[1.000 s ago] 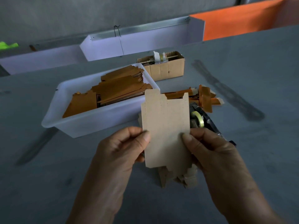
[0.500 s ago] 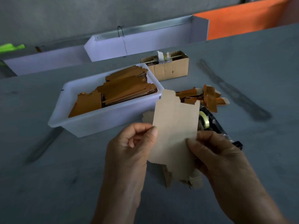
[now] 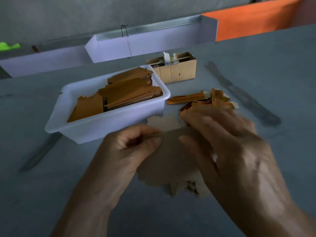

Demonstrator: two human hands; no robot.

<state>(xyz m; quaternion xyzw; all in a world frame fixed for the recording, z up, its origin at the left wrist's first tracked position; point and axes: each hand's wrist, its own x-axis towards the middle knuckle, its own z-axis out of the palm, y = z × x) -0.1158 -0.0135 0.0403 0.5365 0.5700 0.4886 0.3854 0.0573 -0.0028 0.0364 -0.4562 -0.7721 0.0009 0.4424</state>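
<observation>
Cardboard blank (image 3: 171,156) tipped flat from upright.
Left hand (image 3: 126,151) pinches its edge; right hand (image 3: 227,151) blurred, probably spread over it.

A white tub (image 3: 102,127) stands on the grey table (image 3: 273,65), full of brown cards (image 3: 130,89). Just behind the tub, to its right, is a small carton (image 3: 177,73). Right of the tub lie orange strips (image 3: 188,97). Far behind it are a white trough (image 3: 153,44) and an orange panel (image 3: 256,23).
</observation>
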